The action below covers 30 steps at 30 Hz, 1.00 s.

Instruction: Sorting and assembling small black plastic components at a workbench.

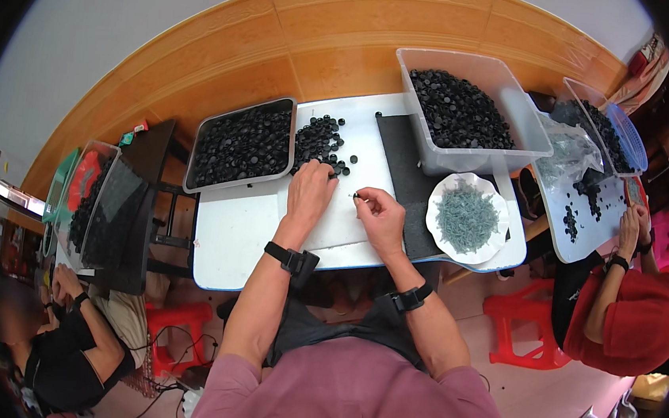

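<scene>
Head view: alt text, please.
The person's left hand is beside loose black pieces on a white table; the right hand pinches a small dark piece. Left, a tray of such pieces; right, a bin of more, a plate of grey-green bits.

Black caps point(318, 138), white tabletop point(237, 232) — grey-green strands point(467, 216) — mauve shirt point(357, 402)

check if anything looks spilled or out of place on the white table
Mostly no. One black piece sits alone by the far end of the dark mat, apart from the loose pile beside the tray, so it looks stray.
</scene>
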{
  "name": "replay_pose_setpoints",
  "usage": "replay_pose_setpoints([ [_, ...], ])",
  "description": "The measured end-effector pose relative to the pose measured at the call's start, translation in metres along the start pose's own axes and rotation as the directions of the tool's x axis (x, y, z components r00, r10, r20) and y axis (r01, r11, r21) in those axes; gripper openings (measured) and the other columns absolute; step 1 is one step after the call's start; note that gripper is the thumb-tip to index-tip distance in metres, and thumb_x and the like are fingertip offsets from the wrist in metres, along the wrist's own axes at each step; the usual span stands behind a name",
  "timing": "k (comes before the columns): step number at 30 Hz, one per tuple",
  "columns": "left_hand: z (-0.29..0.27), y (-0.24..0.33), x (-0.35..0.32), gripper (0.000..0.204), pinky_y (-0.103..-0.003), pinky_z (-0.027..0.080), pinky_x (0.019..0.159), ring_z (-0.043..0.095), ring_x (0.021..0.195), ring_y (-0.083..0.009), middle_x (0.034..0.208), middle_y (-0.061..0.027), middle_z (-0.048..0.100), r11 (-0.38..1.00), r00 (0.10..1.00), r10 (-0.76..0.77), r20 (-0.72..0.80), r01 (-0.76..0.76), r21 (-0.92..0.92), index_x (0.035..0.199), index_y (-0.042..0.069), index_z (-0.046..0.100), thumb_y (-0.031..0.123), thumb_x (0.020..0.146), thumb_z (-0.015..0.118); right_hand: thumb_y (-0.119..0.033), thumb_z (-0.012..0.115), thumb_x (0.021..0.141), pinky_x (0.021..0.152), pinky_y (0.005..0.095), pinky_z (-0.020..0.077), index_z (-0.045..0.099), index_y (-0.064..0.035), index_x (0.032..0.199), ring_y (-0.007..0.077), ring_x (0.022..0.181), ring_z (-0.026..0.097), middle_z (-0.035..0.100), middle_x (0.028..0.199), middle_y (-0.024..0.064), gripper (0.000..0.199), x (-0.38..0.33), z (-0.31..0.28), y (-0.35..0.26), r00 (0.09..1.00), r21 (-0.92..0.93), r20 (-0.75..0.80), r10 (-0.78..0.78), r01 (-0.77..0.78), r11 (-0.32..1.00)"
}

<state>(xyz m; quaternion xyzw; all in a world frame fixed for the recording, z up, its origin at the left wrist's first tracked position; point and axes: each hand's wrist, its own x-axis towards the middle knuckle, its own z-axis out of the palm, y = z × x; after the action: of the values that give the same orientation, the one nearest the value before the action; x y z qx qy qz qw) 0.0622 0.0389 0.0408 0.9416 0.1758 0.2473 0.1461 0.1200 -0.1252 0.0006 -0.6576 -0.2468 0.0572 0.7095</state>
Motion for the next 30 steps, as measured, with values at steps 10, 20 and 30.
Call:
replay_pose_setpoints([
  [10,-0.003,-0.004,0.009,0.022,-0.046,0.054,0.088,0.066,0.100,-0.0361,0.100,-0.0171,0.068,0.999,0.990,0.006,0.144,0.000,-0.043,0.100,0.001,0.071,0.006,0.081,0.080,-0.003,0.077,0.087,0.057,0.0227,0.0496,0.075,-0.0002,0.101,0.0046,0.063,0.062,0.074,0.083,0.0030,0.015,0.000,0.001,0.000,1.000,-0.012,-0.001,-0.005,0.005,1.000],
  [20,-0.007,-0.002,-0.012,0.034,-0.034,0.056,0.087,0.072,0.094,-0.0242,0.099,-0.0120,0.073,0.827,0.965,-0.114,0.237,0.225,-0.515,0.120,0.002,0.073,0.007,0.087,0.078,-0.002,0.077,0.086,0.057,0.0232,0.0498,0.075,0.0001,0.100,0.0054,0.063,0.062,0.074,0.083,0.0033,0.014,-0.002,-0.001,0.004,1.000,0.037,-0.025,-0.001,0.002,0.999],
  [30,-0.003,-0.008,-0.058,0.029,-0.028,0.056,0.094,0.072,0.102,-0.0166,0.112,-0.0097,0.074,0.140,0.864,-0.276,0.420,0.469,-0.872,0.123,-0.005,0.070,0.000,0.095,0.070,-0.001,0.076,0.088,0.059,0.0212,0.0463,0.075,-0.0014,0.102,0.0039,0.066,0.059,0.072,0.086,0.0011,0.014,-0.003,-0.004,-0.015,0.993,-0.067,0.086,-0.086,0.092,0.993],
])
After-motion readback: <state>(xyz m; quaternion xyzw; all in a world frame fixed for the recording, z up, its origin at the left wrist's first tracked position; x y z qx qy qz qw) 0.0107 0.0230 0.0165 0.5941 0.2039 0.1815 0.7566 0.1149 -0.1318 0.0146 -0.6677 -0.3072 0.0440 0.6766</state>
